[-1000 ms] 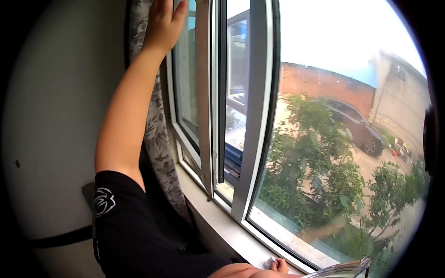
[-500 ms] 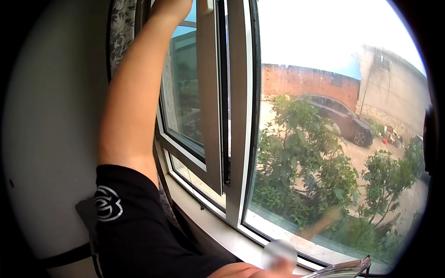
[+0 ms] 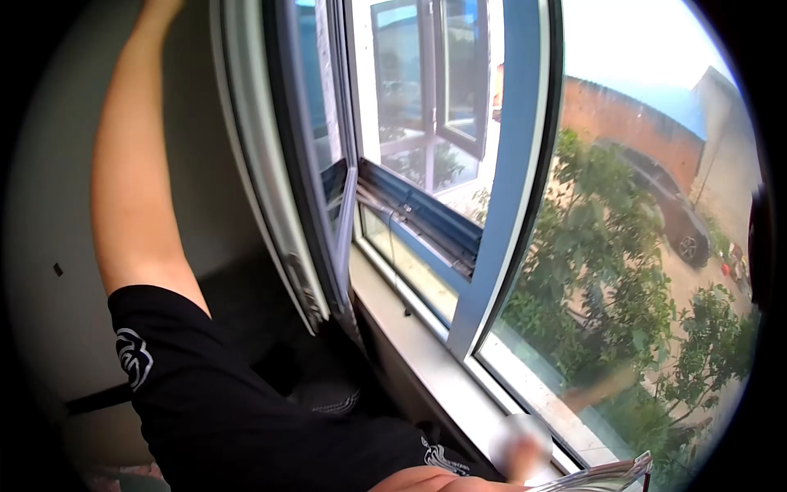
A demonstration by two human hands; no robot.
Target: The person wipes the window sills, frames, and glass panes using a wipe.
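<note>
Wall (image 3: 45, 180) sits at the far left of my feed, grey and dim, with a small dark mark (image 3: 57, 269) on it. Next, the left arm reaches steeply up from a black sleeve (image 3: 176, 344) with a white logo. The left hand (image 3: 164, 5) is almost wholly cut off by the top edge, so I cannot tell whether it is spread, curled or holding anything. Nearest to it, just to the right, is the window panel (image 3: 283, 164), swung inward out of its frame, its bottom corner left of the sill (image 3: 410, 361); contact with the hand is out of my sight. Through the gap I get another window (image 3: 426, 82) outside, and a thin dark cord (image 3: 394, 254) hangs by the lower frame. A blue-grey post (image 3: 507, 156) comes next. Low down, the right hand (image 3: 521, 459) is by the sill, too blurred for me to tell its grip. Past the fixed glass I make out green bushes (image 3: 590, 238), an orange wall (image 3: 631, 115) and, farther right, a dark car (image 3: 674, 209).
</note>
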